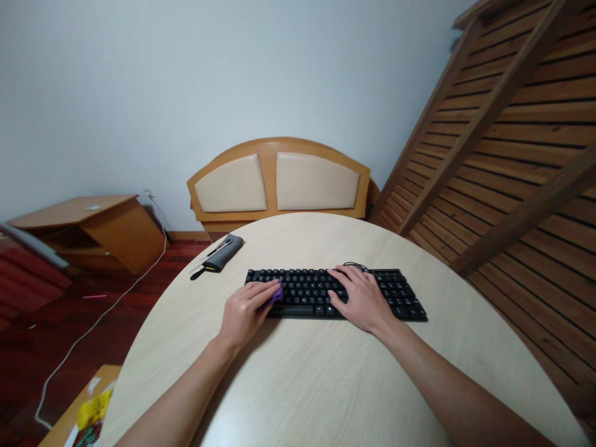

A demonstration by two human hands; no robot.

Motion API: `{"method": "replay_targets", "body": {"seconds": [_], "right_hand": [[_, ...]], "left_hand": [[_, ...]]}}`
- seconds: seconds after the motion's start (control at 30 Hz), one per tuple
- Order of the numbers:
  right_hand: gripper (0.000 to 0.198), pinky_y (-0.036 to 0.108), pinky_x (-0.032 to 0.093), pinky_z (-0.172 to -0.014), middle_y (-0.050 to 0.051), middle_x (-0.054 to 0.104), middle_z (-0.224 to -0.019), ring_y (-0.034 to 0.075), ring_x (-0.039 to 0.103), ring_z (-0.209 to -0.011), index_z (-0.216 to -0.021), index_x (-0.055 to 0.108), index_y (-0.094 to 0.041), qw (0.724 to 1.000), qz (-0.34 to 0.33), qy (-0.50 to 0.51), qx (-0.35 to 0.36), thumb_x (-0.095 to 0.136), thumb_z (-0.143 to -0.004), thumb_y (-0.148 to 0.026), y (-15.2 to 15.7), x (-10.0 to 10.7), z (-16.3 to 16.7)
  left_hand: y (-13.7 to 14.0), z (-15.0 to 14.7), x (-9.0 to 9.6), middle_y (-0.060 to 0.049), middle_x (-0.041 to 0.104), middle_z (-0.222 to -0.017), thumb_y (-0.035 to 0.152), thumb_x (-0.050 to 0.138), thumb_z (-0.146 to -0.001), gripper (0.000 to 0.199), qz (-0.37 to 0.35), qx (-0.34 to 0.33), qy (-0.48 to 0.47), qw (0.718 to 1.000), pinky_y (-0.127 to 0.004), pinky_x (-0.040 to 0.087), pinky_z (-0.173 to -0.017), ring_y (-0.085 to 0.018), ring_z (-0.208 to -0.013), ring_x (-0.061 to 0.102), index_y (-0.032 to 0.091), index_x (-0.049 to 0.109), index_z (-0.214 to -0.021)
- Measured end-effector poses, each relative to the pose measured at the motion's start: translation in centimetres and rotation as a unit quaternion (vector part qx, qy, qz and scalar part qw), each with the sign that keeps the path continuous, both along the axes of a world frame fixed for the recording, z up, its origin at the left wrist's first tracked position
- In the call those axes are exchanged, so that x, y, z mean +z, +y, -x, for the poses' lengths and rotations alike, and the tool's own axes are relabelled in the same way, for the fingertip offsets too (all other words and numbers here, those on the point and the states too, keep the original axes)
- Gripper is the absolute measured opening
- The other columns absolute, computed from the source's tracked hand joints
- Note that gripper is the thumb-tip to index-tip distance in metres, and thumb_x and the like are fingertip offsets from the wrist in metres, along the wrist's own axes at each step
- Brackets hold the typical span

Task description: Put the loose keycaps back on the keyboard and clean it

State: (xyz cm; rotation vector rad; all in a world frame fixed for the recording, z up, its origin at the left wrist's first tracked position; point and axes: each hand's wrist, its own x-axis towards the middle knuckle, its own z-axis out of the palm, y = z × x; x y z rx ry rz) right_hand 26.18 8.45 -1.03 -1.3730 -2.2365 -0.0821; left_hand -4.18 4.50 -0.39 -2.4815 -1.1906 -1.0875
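A black computer keyboard lies flat on the round, pale wooden table. Over its left end, my left hand is closed on a small purple cloth, most of which the fingers hide. The cloth seems to touch the keys. My right hand rests on the keyboard just left of the number pad, its fingers spread and nothing in them. Behind that hand, a bundled black cable lies at the keyboard's back edge.
A dark grey pouch with thin metal utensils on it lies at the table's back left. Beyond the table stands a wooden headboard. Slatted wood panels lean at right. A low wooden desk and a white cord are at left.
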Motion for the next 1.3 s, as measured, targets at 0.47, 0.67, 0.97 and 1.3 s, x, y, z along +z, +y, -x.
{"method": "replay_targets", "body": {"seconds": [0.47, 0.67, 0.97, 1.3], "right_hand": [[0.044, 0.048, 0.039, -0.101, 0.011, 0.062, -0.135, 0.031, 0.050, -0.128, -0.132, 0.062, -0.022, 1.000, -0.002, 0.011, 0.014, 0.054, -0.091, -0.036, -0.5, 0.0, 0.3], [0.040, 0.047, 0.039, -0.100, 0.010, 0.063, -0.134, 0.029, 0.052, -0.127, -0.130, 0.062, -0.024, 1.000, -0.008, 0.014, 0.002, 0.053, -0.092, -0.034, -0.5, -0.1, 0.4], [0.040, 0.047, 0.041, -0.100, 0.010, 0.064, -0.134, 0.029, 0.054, -0.126, -0.130, 0.063, -0.022, 1.000, -0.008, 0.014, -0.006, 0.053, -0.092, -0.032, -0.4, 0.0, 0.3], [0.040, 0.047, 0.040, -0.100, 0.011, 0.064, -0.133, 0.030, 0.055, -0.124, -0.130, 0.063, -0.023, 1.000, -0.014, 0.023, -0.009, 0.053, -0.092, -0.033, -0.2, -0.3, 0.1]], "left_hand": [[1.4, 1.2, -1.1, -0.004, 0.074, -0.120, 0.013, 0.064, -0.086, 0.034, 0.145, 0.173, -0.030, 0.974, -0.045, 0.056, -0.101, -0.026, -0.113, 0.070, 0.024, 0.075, -0.116], [1.2, 1.2, -0.7, -0.004, 0.076, -0.117, 0.015, 0.062, -0.087, 0.032, 0.148, 0.137, -0.019, 0.979, -0.045, 0.058, -0.097, -0.026, -0.109, 0.071, 0.025, 0.076, -0.114], [0.9, 0.8, -1.1, -0.005, 0.075, -0.118, 0.013, 0.058, -0.089, 0.033, 0.152, 0.077, -0.014, 0.985, -0.048, 0.058, -0.098, -0.025, -0.112, 0.069, 0.023, 0.074, -0.117], [0.4, 0.3, -0.9, -0.005, 0.075, -0.117, 0.009, 0.060, -0.087, 0.037, 0.155, 0.034, -0.003, 0.987, -0.047, 0.060, -0.094, -0.024, -0.110, 0.066, 0.023, 0.073, -0.120]]}}
